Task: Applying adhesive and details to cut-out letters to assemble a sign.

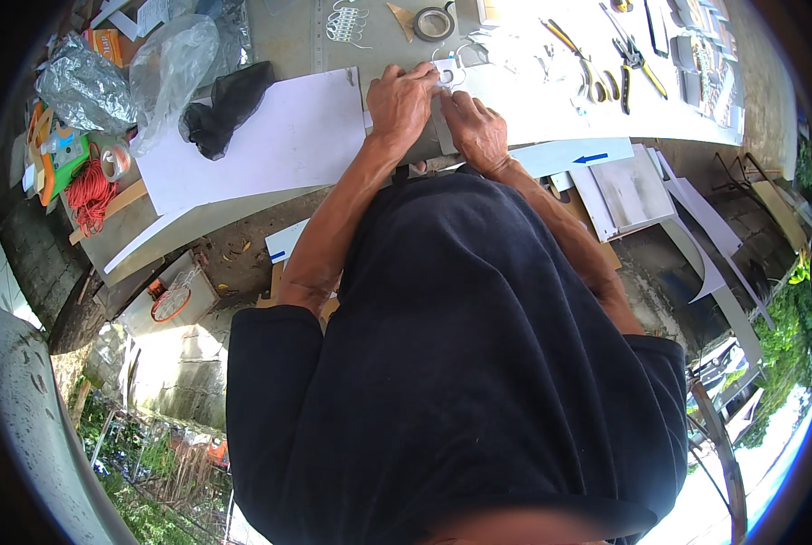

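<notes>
My left hand point(398, 104) and my right hand point(476, 132) meet at the near edge of the worktable. Between their fingertips is a small white piece point(445, 78) with a curved outline; its exact kind is too small to tell. The left fingers pinch its left side, while the right thumb and forefinger are closed at its lower edge. Thin white wire point(465, 56) curls just beyond the right fingers. A roll of dark tape point(434, 24) lies beyond the hands, beside a string of small white modules on wires point(345, 24).
Pliers point(637, 59) and other hand tools lie at the right on white sheet. At the left are a white panel point(260, 136), a black cloth-like bundle point(229, 109), clear plastic bags point(174, 68) and red cord point(94, 195). Cut panels point(633, 186) lean below the table's right side.
</notes>
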Available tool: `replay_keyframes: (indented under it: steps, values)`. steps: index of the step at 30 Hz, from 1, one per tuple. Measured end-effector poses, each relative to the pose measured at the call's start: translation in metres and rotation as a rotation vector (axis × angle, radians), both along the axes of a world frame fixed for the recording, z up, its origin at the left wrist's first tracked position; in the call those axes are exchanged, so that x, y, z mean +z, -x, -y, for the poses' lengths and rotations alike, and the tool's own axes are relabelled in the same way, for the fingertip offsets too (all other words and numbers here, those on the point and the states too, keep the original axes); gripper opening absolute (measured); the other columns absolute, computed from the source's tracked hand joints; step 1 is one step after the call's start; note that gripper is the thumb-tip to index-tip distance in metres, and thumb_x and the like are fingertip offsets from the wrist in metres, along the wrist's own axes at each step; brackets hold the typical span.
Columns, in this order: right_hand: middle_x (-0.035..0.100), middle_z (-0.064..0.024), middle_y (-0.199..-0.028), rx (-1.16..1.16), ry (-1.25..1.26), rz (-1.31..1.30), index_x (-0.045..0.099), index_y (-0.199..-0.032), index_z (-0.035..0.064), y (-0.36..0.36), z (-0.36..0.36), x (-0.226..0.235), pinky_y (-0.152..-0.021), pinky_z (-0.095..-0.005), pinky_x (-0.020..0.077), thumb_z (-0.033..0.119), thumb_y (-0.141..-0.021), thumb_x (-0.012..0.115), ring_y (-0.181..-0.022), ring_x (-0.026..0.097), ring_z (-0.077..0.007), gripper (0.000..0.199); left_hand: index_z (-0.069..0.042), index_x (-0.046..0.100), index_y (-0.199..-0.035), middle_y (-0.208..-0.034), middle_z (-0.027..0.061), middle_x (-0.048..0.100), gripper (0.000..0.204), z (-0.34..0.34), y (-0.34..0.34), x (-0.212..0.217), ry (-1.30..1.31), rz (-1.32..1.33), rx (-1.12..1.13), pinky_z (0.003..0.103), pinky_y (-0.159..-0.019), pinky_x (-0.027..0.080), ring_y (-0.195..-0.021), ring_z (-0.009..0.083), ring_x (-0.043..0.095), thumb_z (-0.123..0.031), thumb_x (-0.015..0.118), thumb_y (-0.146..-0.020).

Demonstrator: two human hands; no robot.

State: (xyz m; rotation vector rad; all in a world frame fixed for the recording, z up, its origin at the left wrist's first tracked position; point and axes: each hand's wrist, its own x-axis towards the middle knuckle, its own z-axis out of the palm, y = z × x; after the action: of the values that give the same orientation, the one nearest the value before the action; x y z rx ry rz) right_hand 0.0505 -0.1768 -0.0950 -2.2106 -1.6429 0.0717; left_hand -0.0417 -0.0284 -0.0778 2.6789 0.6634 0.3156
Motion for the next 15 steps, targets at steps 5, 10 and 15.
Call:
replay_keyframes:
  steps: [5,10,15]
  values:
    - [0.063,-0.0066,-0.101,0.006,-0.053,-0.06,0.068,-0.114,0.006,-0.001,0.0,-0.002,-0.068,-0.0364,0.0567,0.006,-0.083,0.067,-0.089,0.068,-0.0237,0.031,-0.016,0.078,-0.105,-0.113,-0.0093,0.073,0.023,0.001,-0.001,0.0,-0.009,-0.022,0.009,0.037,-0.075,0.056,-0.086,0.0242,0.066,-0.022,0.077,-0.083]
    - [0.064,-0.0084,-0.103,-0.01,-0.061,-0.114,0.069,-0.116,0.006,-0.002,0.001,0.0,-0.071,-0.0375,0.0573,0.003,-0.084,0.066,-0.09,0.069,-0.0265,0.032,-0.017,0.079,-0.102,-0.109,-0.0112,0.074,0.022,-0.001,-0.003,-0.001,-0.009,-0.012,0.018,0.041,-0.071,0.054,-0.085,0.0237,0.066,-0.025,0.078,-0.081]
    - [0.067,-0.0151,-0.113,-0.159,-0.123,-0.447,0.068,-0.123,0.0066,-0.013,0.008,0.007,-0.081,-0.0424,0.0565,-0.003,-0.091,0.058,-0.096,0.07,-0.0346,0.034,-0.018,0.08,-0.101,-0.107,-0.0122,0.074,0.022,0.0,-0.005,-0.001,-0.049,-0.045,0.023,0.042,-0.068,0.053,-0.08,0.0237,0.066,-0.025,0.079,-0.08]
